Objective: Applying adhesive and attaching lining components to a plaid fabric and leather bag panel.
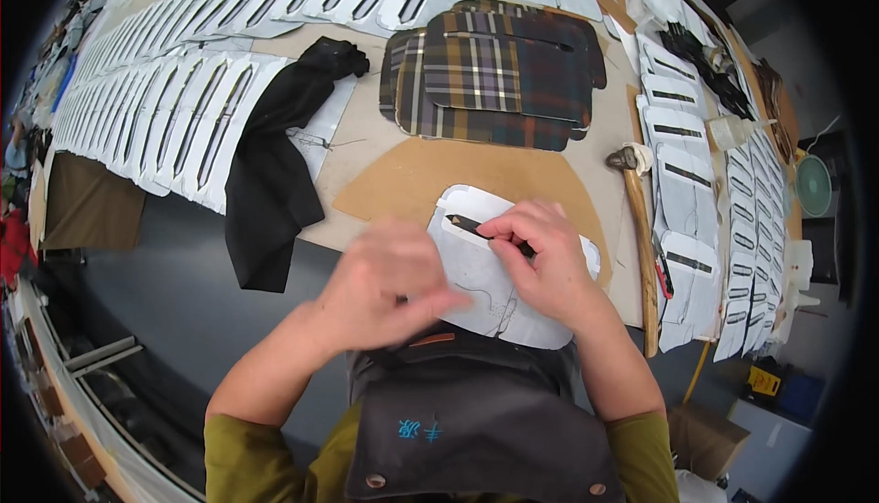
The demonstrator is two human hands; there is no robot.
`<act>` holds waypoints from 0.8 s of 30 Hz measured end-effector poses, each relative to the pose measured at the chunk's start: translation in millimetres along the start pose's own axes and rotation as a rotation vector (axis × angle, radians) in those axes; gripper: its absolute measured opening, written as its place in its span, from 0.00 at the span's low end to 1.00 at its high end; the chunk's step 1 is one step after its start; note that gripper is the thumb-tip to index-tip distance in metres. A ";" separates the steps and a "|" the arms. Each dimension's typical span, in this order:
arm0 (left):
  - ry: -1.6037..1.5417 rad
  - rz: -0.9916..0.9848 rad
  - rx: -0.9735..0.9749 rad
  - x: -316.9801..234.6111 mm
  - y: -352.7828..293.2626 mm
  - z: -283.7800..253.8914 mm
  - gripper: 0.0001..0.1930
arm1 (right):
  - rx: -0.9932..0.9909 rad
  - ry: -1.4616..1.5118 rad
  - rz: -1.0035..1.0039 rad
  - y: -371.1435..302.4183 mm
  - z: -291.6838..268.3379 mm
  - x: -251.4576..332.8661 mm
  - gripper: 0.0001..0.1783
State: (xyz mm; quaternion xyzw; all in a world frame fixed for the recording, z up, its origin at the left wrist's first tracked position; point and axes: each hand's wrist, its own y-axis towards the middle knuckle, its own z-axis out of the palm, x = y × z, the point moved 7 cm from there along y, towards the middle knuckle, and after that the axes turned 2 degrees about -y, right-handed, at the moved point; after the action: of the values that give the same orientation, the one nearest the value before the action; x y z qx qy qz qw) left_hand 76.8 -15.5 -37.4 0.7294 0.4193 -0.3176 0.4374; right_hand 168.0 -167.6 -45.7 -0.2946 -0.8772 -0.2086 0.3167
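Note:
A white panel (472, 270) with rounded corners lies at the table's front edge, its lower end reaching over my apron. Near its top runs a long slot with a dark strip (464, 225) in it. My right hand (545, 251) rests on the panel, thumb and fingers pinched on this strip and covering part of it. Smeared by motion, my left hand (380, 288) hovers over the panel's left side; whether it holds anything does not show. Under the panel spreads a tan sheet (403, 178) with a curved edge.
Plaid fabric pieces (472, 68) are stacked beyond the tan sheet. A black cloth (279, 164) hangs over the front edge at left. Rows of slotted white panels (174, 123) fill the left and right. A wooden-handled hammer (638, 247) lies at right, near a squeeze bottle (732, 132).

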 end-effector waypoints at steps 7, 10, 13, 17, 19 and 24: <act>0.362 -0.187 -0.130 16.9 18.9 -4.5 0.15 | 0.035 -0.031 -0.039 0.6 1.6 7.6 0.11; 0.359 -0.188 -0.098 20.4 18.3 -2.4 0.15 | 0.038 -0.064 -0.071 -1.5 4.8 8.7 0.13; 0.392 -0.158 -0.101 19.3 17.7 -0.1 0.14 | 0.024 -0.127 -0.134 -5.1 6.7 13.5 0.16; 0.521 -0.082 -0.190 12.7 9.3 3.9 0.11 | 0.032 -0.275 -0.210 -11.2 7.0 24.8 0.20; 0.533 -0.071 -0.202 12.5 8.7 5.9 0.11 | 0.049 -0.299 -0.182 -14.9 0.8 19.1 0.19; 0.559 -0.054 -0.190 4.8 10.5 6.7 0.12 | 0.094 -0.153 0.064 -32.5 -22.5 -6.2 0.13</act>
State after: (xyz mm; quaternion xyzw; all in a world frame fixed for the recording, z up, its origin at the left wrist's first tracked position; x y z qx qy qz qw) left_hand 87.7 -22.8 -40.2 0.7329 0.5706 -0.0753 0.3628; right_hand 160.6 -206.5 -39.7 -0.3226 -0.8977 -0.1340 0.2685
